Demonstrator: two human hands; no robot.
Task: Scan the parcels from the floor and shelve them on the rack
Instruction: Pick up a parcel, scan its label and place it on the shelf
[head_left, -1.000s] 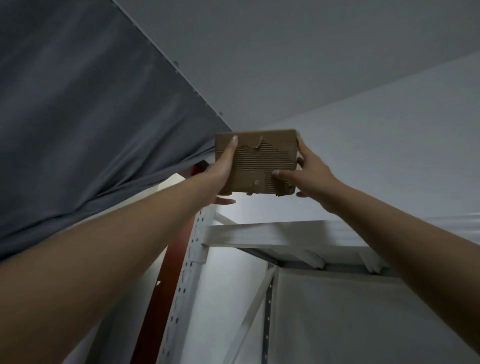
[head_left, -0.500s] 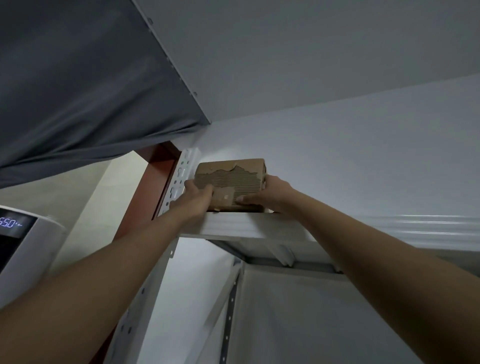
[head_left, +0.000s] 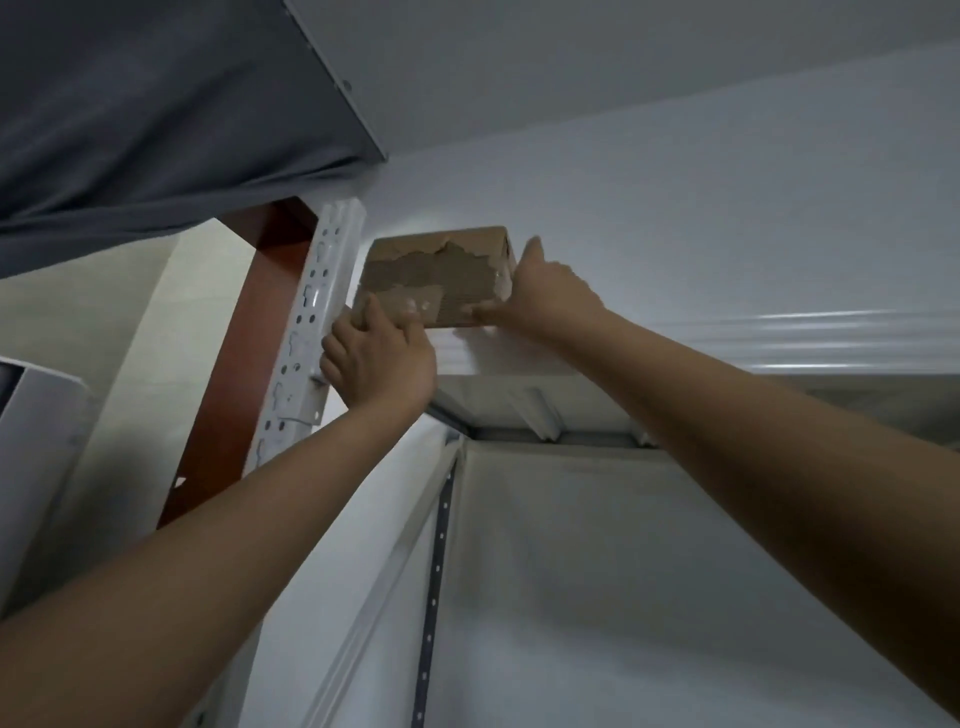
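A torn cardboard parcel (head_left: 436, 275) sits on the top shelf (head_left: 779, 338) of the white rack, at its left end just beside the perforated upright post (head_left: 317, 322). The paper skin on its front face is ripped away, and the ribbed layer shows. The left hand (head_left: 382, 361) reaches up to the parcel's lower left corner, its grip loose, with the fingers laid against the front face rather than wrapped round it. The right hand (head_left: 545, 296) meets the parcel's right end with a wide grip: the thumb lies straight along the lower front edge and the fingers point up along the right side. Dark grey fabric (head_left: 130, 130) hangs overhead at the left, above a red-brown beam (head_left: 234, 364) behind the post.
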